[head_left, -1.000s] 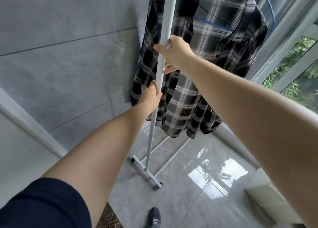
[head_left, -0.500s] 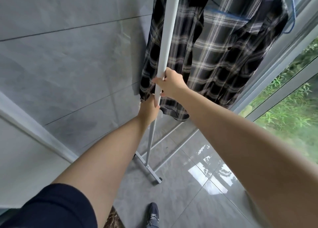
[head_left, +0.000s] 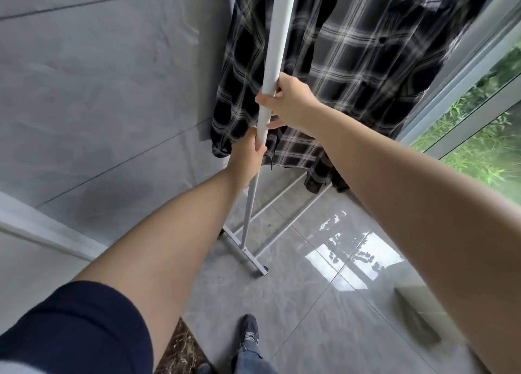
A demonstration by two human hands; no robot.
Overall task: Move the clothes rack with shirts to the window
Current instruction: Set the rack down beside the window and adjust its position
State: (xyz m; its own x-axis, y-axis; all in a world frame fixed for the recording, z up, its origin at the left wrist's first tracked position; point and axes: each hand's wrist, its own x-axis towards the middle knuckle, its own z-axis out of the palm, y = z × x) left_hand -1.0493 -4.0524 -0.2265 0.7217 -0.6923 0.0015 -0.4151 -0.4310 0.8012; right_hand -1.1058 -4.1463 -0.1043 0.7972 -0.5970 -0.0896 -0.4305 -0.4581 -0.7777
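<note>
I see both hands wrapped around the white upright pole of the clothes rack (head_left: pixel 275 52): the right hand (head_left: pixel 287 103) grips it higher, the left hand (head_left: pixel 248 153) just below, nearly touching. Beyond the hands hang black-and-white plaid shirts (head_left: pixel 352 72), their hems dropping below the left hand's level. Under the hands the pole thins to a grey tube meeting a grey base bar (head_left: pixel 245 253) on the glossy floor tiles (head_left: pixel 310 303). The window (head_left: pixel 479 114) runs just right of the shirts; the grey wall (head_left: pixel 112 91) lies to the left of my grip.
</note>
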